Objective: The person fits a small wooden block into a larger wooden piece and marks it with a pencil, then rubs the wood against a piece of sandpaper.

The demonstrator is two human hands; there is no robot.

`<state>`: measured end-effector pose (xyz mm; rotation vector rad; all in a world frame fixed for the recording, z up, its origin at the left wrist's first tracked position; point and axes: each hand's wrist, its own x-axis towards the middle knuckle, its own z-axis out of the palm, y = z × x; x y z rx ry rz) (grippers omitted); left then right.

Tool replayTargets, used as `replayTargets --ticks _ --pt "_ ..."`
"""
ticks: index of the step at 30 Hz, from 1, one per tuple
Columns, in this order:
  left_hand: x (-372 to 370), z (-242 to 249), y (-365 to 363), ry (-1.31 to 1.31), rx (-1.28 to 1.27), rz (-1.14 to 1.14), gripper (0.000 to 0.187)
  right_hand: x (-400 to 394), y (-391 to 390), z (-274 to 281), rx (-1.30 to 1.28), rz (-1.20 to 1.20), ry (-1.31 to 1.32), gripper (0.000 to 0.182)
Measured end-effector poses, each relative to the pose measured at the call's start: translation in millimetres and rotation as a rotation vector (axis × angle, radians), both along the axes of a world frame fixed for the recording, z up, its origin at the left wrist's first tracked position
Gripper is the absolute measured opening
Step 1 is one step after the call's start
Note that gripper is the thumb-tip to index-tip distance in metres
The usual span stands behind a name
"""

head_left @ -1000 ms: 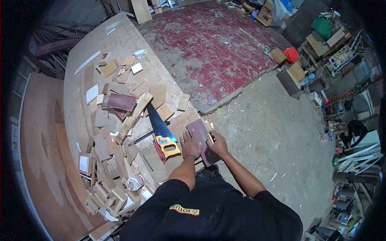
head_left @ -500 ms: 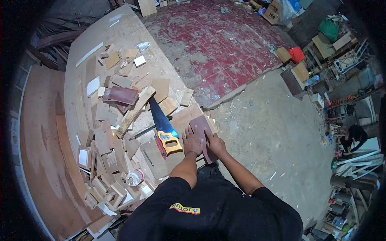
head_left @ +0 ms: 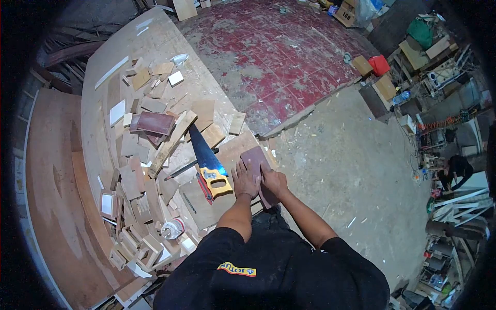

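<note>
A long reddish-brown board [head_left: 253,154] lies at the near corner of the workbench, close to my body. My left hand [head_left: 245,180] rests flat along its left side, fingers stretched and spread. On the board's right edge, my right hand [head_left: 274,183] is closed, with its fingertips over the top face; the underside of this grip is hidden. Just left of my left hand is a handsaw with a yellow handle [head_left: 208,175], its dark blade pointing away from me. A red-handled tool [head_left: 204,188] lies beside the saw handle.
Wood offcuts [head_left: 134,178] crowd the workbench [head_left: 175,46] on the left, with a white tub [head_left: 172,228] near me. A dark red board [head_left: 156,123] lies on the pile. Concrete floor [head_left: 336,160] spreads to the right; another person [head_left: 457,173] is at the far right.
The view has shifted slightly. Both hands stay on the reddish-brown board, and my right hand sits a little farther left against it.
</note>
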<state>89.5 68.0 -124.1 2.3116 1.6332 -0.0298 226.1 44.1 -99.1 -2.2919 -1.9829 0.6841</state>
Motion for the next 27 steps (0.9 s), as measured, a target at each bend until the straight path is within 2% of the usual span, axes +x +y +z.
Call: replayTargets --ticks 6,8,9,12,14,17,21,23,24,26,27 --pt "0 4 1 0.005 -0.027 -0.012 0.082 11 -26 10 -0.066 0.1 0.016 0.037" --pt "-1 0 0 0.014 -0.012 -0.009 0.082 18 -27 17 -0.233 0.239 -0.035 0.031" --pt "0 2 1 0.011 -0.012 -0.01 0.082 19 -23 21 -0.233 0.237 -0.039 0.031" --pt "0 6 1 0.001 -0.036 -0.003 0.081 13 2 23 -0.19 0.186 -0.025 0.033" --pt "1 7 1 0.012 -0.043 0.003 0.081 6 15 15 0.047 0.067 0.039 0.037" --pt "2 9 3 0.053 -0.057 0.001 0.081 0 18 -7 0.075 -0.006 0.06 0.04" --pt "0 6 0 -0.023 -0.03 0.006 0.082 4 -11 14 0.109 -0.01 0.144 0.042" --pt "0 3 -1 -0.013 -0.026 0.003 0.082 7 -21 23 -0.073 0.006 0.083 0.039" --pt "0 5 0 -0.003 -0.02 0.004 0.082 9 -24 26 -0.069 0.003 0.082 0.039" --pt "0 9 1 0.012 -0.03 0.0 0.082 11 -26 31 -0.28 0.122 0.04 0.038" --pt "1 11 1 0.029 -0.044 -0.005 0.082 8 -24 31 -0.332 0.104 -0.005 0.031"
